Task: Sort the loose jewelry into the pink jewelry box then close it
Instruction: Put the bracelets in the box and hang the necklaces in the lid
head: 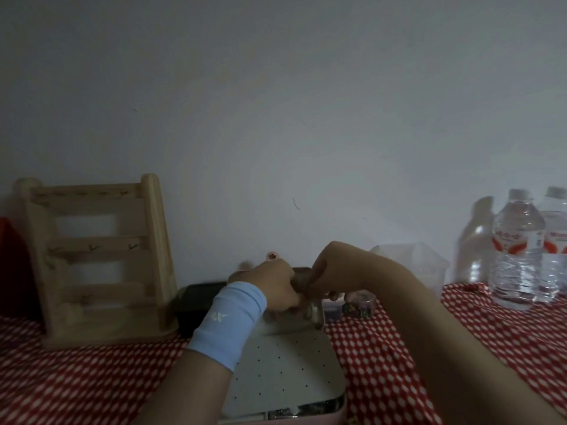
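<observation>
So far: the pink jewelry box (pixel 322 420) with rounded corners lies at the near edge, right under the forearms. Its white inner panel (pixel 285 363), dotted with small holes, is exposed, so I judge the box not yet closed.
Sorted already: cannot tell. The dim light hides whatever sits in the box, apart from a dark strip of small glinting bits just above the pink rim.
Hands: the left hand (pixel 273 283), with a pale blue wristband (pixel 228 320), and the right hand (pixel 329 268) meet over the far end of the box. Both have curled fingers and their fingertips are together. They seem to be working at one small piece, but what they pinch, if anything, is too dark and blurred to tell.
Left to do: probably seating this piece, checking for more loose items, then shutting the lid.
Possible stock: a small round clear tub (pixel 359 306) of colourful bits stands just right of the hands.
Surface: a red cloth (pixel 76 378) with a close white dot pattern covers the table.
Left side: a pale wooden ladder-shaped jewelry stand (pixel 101 259) is upright, with a black container (pixel 196 302) beside it.
Right side: clear plastic water bottles (pixel 517 250) with red labels, and a translucent plastic container (pixel 411 262) near the wall.
Room: a plain grey-white wall (pixel 276 102) in poor light.
</observation>
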Demonstrator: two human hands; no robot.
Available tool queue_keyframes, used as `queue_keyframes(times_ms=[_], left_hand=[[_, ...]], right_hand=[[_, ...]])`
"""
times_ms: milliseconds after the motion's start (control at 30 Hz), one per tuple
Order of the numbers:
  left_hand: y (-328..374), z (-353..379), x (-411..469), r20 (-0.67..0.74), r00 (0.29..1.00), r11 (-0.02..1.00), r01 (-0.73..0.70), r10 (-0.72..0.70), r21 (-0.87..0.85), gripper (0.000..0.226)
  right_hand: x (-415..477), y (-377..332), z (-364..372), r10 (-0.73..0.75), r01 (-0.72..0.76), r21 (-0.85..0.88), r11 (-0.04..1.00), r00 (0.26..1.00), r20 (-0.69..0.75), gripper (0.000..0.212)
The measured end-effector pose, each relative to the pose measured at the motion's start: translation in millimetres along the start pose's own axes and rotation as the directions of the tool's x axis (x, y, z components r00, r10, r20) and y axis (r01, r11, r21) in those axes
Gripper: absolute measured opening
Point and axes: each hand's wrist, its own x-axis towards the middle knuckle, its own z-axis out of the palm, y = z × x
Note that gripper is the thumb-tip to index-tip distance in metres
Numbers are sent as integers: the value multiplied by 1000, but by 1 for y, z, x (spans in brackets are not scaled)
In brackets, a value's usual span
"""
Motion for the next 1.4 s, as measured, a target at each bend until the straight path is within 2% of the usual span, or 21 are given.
queue_keyframes(times_ms=[100,233,333,467,667,733,767,833,933,1000,1067,1133,1233,1333,1400], left_hand=[[-9,-11,-3,-22,996,991,-83,81,-104,16],[-10,-16,-12,40,982,956,-168,183,-242,15],[-6,-13,-16,83,970,920,-186,228,-345,17],[-9,-12,-13,27,980,935,-178,195,-306,18],[-13,-9,-10,-23,986,969,-168,167,-183,7],[-12,-7,-8,-32,988,976,-156,153,-154,15],[-11,-6,-7,-37,987,976,-161,157,-145,20],[-10,-5,-6,-47,986,974,-163,158,-155,13],[-6,-5,-7,-38,989,953,-148,143,-264,23],[-4,-2,-6,-106,991,939,-111,81,-324,24],[-3,3,-5,-223,975,943,-83,9,-323,16],[-3,7,-4,-281,959,948,-61,-31,-313,15],[-6,3,-4,-252,967,953,-95,20,-289,21],[-12,-14,-11,-202,974,926,-169,104,-339,27],[-15,-21,-15,-151,979,906,-183,135,-383,27]], right_hand=[[-5,-2,1,39,-37,-78,996,999,28,26],[-7,0,5,160,-145,-159,977,983,86,32],[-5,-3,17,192,-153,-190,970,959,209,33],[-4,-6,23,151,-105,-193,976,959,241,22],[-6,-8,17,186,-138,-221,965,959,214,20],[-11,-9,11,202,-159,-198,967,955,219,20],[-12,-9,7,195,-155,-200,967,960,199,20],[-13,-9,1,138,-115,-186,976,984,113,23],[-5,-8,1,5,-9,-102,995,999,-36,47],[-1,-8,4,-41,28,-103,994,991,-125,56],[3,-6,5,-80,58,-118,991,977,-196,49],[7,-4,6,-69,48,-97,994,971,-228,47],[14,-1,13,6,-43,-152,987,972,-236,60],[18,4,16,67,-117,-204,972,970,-234,26],[18,5,15,35,-90,-220,971,969,-243,15]])
